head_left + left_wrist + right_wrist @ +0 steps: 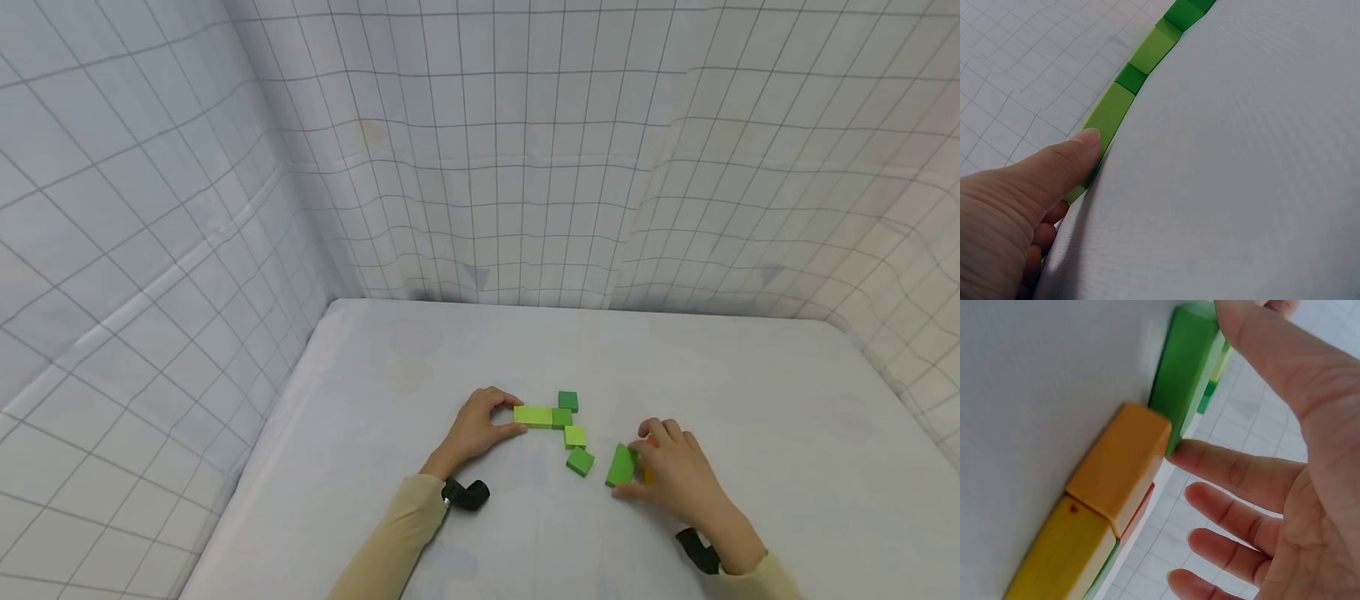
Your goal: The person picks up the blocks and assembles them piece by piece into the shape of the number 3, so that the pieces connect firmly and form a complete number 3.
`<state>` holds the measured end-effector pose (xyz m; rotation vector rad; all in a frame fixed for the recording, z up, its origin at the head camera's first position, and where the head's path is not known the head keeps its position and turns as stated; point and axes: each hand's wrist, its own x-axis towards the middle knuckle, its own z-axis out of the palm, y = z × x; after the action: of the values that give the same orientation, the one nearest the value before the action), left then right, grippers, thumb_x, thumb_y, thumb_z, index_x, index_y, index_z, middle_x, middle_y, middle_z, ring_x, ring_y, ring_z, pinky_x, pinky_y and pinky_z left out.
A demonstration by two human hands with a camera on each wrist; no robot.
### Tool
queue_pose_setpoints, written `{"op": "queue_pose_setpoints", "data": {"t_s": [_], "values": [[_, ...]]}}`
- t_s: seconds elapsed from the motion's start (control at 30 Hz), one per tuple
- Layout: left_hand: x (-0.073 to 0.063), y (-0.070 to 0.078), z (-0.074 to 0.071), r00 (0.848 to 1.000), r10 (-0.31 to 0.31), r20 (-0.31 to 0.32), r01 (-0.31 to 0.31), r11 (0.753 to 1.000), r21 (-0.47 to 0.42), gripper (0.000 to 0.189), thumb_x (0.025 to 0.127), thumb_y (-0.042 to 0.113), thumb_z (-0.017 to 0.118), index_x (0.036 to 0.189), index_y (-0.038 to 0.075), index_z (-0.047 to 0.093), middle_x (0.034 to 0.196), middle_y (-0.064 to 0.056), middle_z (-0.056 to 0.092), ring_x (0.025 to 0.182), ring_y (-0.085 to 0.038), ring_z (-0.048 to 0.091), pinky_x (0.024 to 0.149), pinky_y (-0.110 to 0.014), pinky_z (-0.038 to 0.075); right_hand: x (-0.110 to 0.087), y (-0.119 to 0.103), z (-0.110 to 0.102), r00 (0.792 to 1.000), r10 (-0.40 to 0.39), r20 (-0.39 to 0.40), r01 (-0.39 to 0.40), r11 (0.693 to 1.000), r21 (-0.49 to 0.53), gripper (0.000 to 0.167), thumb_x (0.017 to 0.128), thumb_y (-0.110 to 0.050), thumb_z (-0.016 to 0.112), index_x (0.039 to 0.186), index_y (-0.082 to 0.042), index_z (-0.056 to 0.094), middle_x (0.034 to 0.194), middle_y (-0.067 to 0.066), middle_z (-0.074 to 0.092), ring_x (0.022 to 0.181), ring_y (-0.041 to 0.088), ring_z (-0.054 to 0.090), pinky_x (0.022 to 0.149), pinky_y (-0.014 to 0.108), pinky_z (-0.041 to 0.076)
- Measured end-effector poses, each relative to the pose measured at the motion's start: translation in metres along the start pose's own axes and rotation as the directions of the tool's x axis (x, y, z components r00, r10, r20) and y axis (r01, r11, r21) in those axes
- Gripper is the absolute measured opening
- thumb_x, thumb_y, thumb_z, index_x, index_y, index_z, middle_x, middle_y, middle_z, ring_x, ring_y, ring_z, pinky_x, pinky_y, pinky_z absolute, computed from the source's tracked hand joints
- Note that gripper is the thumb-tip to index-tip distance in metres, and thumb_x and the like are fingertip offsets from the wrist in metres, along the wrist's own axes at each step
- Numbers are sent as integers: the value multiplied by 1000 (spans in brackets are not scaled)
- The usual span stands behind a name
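Note:
My left hand (474,429) pinches the near-left end of a long light green block (532,417) between thumb and fingers. A green cube (562,418) butts against that block's right end. My right hand (678,471) holds a long green block (621,467) by its ends, thumb at one and index finger at the other. Its remaining fingers stay apart from the block, as the right wrist view shows. Beside that green block, an orange block (1122,459) and a yellow block (1063,544) stand end to end; the hand mostly covers them in the head view.
Around the left-hand row lie a dark green cube (567,401), a light green cube (574,437) and a tilted green block (580,461). A red block (1138,512) shows behind the orange one. White gridded curtains (480,167) border the white table (375,350).

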<state>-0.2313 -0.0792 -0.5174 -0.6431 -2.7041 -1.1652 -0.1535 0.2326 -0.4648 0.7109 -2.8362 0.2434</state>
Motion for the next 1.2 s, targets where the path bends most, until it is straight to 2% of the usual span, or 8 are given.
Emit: {"op": "queue_pose_setpoints", "data": {"t_s": [0.17, 0.27, 0.4, 0.6, 0.87, 1.03, 1.2], "values": [[0, 0, 0, 1000, 2, 2, -2, 1000, -1, 35, 78, 33, 79, 108, 17, 69, 98, 9, 61, 90, -11, 49, 81, -32, 40, -7, -10, 0, 1000, -30, -10, 29, 996, -79, 60, 62, -58, 79, 90, -6, 70, 96, 4, 49, 90, 26, 45, 73, 43, 39], [-1, 0, -1, 1000, 7, 1, -7, 1000, -3, 35, 79, 34, 78, 109, 18, 68, 99, 9, 61, 90, -11, 49, 81, -32, 40, -10, -11, 0, 998, -55, -17, 53, 994, -90, 61, 65, -56, 79, 96, -4, 71, 96, 4, 50, 89, 25, 45, 71, 41, 40], [-2, 0, -1, 1000, 5, -3, -5, 1000, -10, 35, 79, 34, 78, 109, 18, 68, 99, 9, 61, 91, -11, 49, 82, -33, 40, -11, -8, -1, 995, -97, -11, 97, 995, -32, 60, 68, -49, 80, 111, -8, 70, 105, 4, 56, 97, 25, 50, 74, 43, 42], [-2, -1, -1, 1000, -1, 3, 1, 1000, -10, 35, 80, 35, 77, 109, 18, 68, 100, 9, 61, 93, -12, 50, 83, -34, 40, -15, -5, 1, 988, -134, 73, 131, 990, 52, 62, 71, -40, 81, 122, -11, 64, 120, 2, 58, 116, 30, 48, 89, 54, 38], [-1, -1, -2, 1000, -2, 0, 2, 1000, -9, 35, 79, 34, 78, 108, 18, 68, 99, 10, 61, 92, -11, 49, 82, -33, 40, -21, -17, -3, 978, -163, 131, 158, 986, 46, 60, 70, -33, 83, 122, -10, 63, 113, 0, 56, 111, 25, 49, 88, 52, 39], [0, -2, 0, 1000, 4, -5, -4, 1000, -13, 35, 79, 34, 78, 108, 18, 68, 98, 10, 61, 91, -11, 49, 82, -33, 40, -21, -27, -5, 974, -165, 154, 158, 986, 56, 49, 70, -21, 84, 115, -12, 68, 104, -4, 57, 100, 18, 49, 87, 47, 41], [0, -2, 1, 1000, 6, -6, -6, 1000, -11, 34, 79, 34, 78, 108, 18, 68, 99, 10, 61, 91, -11, 49, 82, -33, 40, -20, -35, -3, 974, -187, 131, 179, 981, 73, 36, 69, -11, 84, 103, -13, 73, 92, -9, 58, 91, 14, 48, 85, 40, 43]]}}
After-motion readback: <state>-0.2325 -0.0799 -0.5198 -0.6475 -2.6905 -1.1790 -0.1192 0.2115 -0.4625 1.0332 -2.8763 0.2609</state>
